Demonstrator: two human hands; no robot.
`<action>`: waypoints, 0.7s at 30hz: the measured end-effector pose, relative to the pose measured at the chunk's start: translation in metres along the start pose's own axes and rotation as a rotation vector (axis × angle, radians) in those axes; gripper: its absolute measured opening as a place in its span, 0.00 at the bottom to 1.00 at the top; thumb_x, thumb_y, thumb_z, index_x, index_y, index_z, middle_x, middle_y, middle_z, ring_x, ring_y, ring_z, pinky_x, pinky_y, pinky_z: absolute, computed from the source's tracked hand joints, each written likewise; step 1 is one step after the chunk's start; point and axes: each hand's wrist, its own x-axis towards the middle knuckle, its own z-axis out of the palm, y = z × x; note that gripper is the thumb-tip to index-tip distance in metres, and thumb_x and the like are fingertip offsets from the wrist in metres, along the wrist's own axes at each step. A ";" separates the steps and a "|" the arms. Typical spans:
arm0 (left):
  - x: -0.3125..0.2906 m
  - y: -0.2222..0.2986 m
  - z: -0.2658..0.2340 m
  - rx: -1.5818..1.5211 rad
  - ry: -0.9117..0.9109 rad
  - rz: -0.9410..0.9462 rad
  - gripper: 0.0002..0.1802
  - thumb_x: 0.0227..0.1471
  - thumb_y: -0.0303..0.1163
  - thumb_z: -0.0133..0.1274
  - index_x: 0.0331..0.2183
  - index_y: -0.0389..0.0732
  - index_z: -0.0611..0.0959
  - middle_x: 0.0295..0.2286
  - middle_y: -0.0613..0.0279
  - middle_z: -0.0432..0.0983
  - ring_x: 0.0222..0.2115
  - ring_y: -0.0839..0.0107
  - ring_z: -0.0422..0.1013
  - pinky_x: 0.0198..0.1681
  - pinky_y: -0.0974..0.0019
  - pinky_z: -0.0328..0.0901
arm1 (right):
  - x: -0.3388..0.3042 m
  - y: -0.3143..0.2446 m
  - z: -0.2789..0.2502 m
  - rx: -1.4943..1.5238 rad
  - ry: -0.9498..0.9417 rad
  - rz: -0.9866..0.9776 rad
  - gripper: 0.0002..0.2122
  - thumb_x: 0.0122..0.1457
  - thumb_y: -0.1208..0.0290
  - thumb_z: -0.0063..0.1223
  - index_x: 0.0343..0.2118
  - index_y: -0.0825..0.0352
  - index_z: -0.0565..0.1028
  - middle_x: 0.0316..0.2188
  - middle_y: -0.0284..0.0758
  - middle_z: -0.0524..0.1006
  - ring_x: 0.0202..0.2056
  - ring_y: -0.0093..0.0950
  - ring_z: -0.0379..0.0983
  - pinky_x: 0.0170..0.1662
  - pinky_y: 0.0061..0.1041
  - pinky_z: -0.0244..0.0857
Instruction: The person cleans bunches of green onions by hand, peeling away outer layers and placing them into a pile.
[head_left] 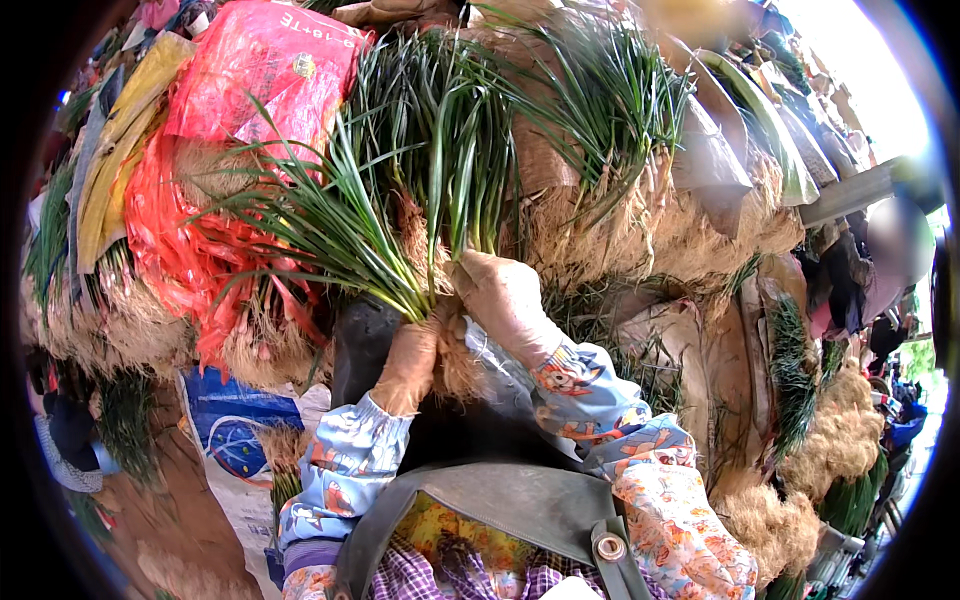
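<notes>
A bunch of long, grass-like green plants (375, 255) stands in front of me, its leaves fanning up and to the left. My left hand (408, 362) is wrapped around the pale lower stems, closed on them. Tan stringy roots (460, 370) hang below between my hands. My right hand (505, 300) is closed against the right side of the same bunch, its fingertips partly hidden among the stems. Just beyond lies a thick pile of similar green plants (470, 130), leaves pointing away from me.
A red plastic sack (265, 80) covers plants on the left, with a yellow sack (125, 150) beyond it. More rooted bunches (600, 230) lie to the right. A blue-and-white sack (240, 425) is at lower left. Bundles with tan roots (830, 430) sit at far right. A dark apron (490, 505) covers my lap.
</notes>
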 end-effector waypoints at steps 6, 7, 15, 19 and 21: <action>0.005 -0.004 -0.004 -0.162 0.046 -0.027 0.06 0.51 0.34 0.51 0.28 0.43 0.73 0.16 0.69 0.65 0.13 0.79 0.60 0.13 0.76 0.57 | -0.013 0.011 0.025 0.098 0.068 0.185 0.09 0.53 0.67 0.51 0.25 0.68 0.72 0.18 0.45 0.71 0.22 0.43 0.69 0.23 0.31 0.63; 0.005 -0.006 -0.005 -0.166 0.053 -0.020 0.06 0.51 0.34 0.51 0.29 0.43 0.73 0.16 0.69 0.65 0.13 0.79 0.60 0.13 0.76 0.57 | -0.012 0.011 0.028 0.105 0.074 0.211 0.09 0.53 0.66 0.51 0.24 0.68 0.72 0.18 0.45 0.70 0.22 0.43 0.69 0.23 0.31 0.63; -0.025 0.005 0.010 -0.005 0.031 0.131 0.11 0.53 0.34 0.48 0.30 0.35 0.76 0.15 0.68 0.67 0.13 0.82 0.63 0.14 0.77 0.60 | -0.026 0.102 0.010 -0.208 0.136 0.331 0.10 0.54 0.65 0.43 0.20 0.59 0.74 0.17 0.34 0.74 0.18 0.32 0.71 0.24 0.30 0.67; -0.023 0.002 -0.008 -0.140 0.026 0.008 0.12 0.52 0.34 0.49 0.31 0.34 0.76 0.16 0.68 0.68 0.13 0.80 0.64 0.15 0.77 0.61 | -0.061 0.116 -0.037 -0.477 -0.948 0.636 0.14 0.55 0.58 0.43 0.28 0.63 0.76 0.25 0.38 0.76 0.29 0.35 0.74 0.34 0.30 0.68; -0.023 0.000 -0.018 -0.121 0.071 0.004 0.12 0.52 0.35 0.50 0.31 0.35 0.76 0.16 0.68 0.68 0.13 0.79 0.64 0.13 0.77 0.59 | -0.076 0.071 -0.054 -0.368 -1.023 0.198 0.18 0.54 0.51 0.45 0.32 0.63 0.75 0.27 0.40 0.76 0.31 0.35 0.74 0.36 0.31 0.68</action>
